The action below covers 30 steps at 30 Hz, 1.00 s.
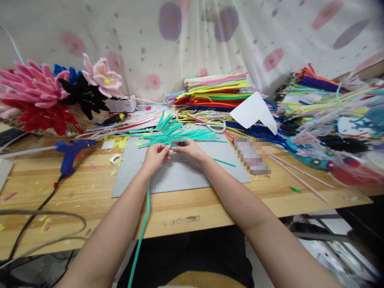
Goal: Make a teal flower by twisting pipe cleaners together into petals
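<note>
My left hand point(157, 157) and my right hand point(191, 150) meet over the grey cutting mat point(186, 178), thumbs and fingertips pinched together. Between them they grip the near end of a fan-like bundle of teal pipe cleaners point(168, 127), whose looped tips point up and away. More straight teal pipe cleaners point(207, 135) lie beyond my right hand. One long teal strand point(144, 226) hangs from under my left wrist over the table's front edge. A single teal pipe cleaner point(224, 162) rests on the mat at the right. My fingers hide the exact grip point.
A blue glue gun point(69, 154) with its cord lies left. Scissors point(216, 125) sit behind the mat, near white paper point(255, 112). Fuzzy flowers point(33, 84) stand back left; stacked coloured pipe cleaners point(214, 92) lie at the back. A blurred-out object point(252, 156) is right of the mat.
</note>
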Tool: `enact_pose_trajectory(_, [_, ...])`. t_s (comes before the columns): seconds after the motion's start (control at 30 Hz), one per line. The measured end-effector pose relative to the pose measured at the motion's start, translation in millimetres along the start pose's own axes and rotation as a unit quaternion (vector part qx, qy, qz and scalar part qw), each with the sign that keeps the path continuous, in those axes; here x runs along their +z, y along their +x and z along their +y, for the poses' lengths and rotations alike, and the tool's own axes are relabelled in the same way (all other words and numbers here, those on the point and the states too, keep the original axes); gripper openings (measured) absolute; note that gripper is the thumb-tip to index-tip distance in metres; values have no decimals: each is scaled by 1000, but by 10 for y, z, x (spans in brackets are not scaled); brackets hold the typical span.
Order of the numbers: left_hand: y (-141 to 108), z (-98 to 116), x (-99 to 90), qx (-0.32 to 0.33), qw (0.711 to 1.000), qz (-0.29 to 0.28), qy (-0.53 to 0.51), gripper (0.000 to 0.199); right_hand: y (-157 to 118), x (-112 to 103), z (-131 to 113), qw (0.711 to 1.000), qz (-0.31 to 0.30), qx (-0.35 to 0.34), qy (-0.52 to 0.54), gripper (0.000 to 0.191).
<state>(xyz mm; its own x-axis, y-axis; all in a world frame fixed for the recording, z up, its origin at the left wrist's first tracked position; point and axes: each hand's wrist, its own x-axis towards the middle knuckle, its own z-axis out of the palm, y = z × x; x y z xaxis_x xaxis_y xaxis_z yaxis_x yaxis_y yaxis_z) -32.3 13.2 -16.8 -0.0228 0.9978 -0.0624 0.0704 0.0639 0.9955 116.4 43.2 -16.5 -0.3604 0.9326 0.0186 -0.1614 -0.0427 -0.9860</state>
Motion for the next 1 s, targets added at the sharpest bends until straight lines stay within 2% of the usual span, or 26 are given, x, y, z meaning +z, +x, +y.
enact_pose_trajectory(0.07, [1,-22,2,9,999,29,36,36,-2,26,9,1000,19,1,12,32])
enact_pose_trajectory(0.13, [-18,-28,12,54,989,87,104,31,-1,53,25,999,38,1,18,29])
enact_pose_trajectory(0.23, [-84,0,42,150,947,171,227,26,18,77,57,998,59,12,33,29])
enact_pose_trajectory(0.33, [-148,40,73,203,917,182,291,18,50,78,83,994,84,40,50,36])
enact_pose_trajectory(0.47, [-169,58,96,231,904,169,318,6,64,76,83,993,90,48,61,40])
enact_pose_trajectory(0.63, [-158,80,104,242,907,175,297,9,46,94,62,994,77,33,75,40])
enact_pose_trajectory(0.8, [-136,59,103,217,920,195,263,10,33,96,59,997,64,-5,51,33])
enact_pose_trajectory(0.9, [-67,-21,109,186,940,201,202,10,25,78,67,998,52,-32,23,27])
enact_pose_trajectory(1.0, [-2,-73,140,112,974,178,86,16,19,59,73,998,53,-43,4,25])
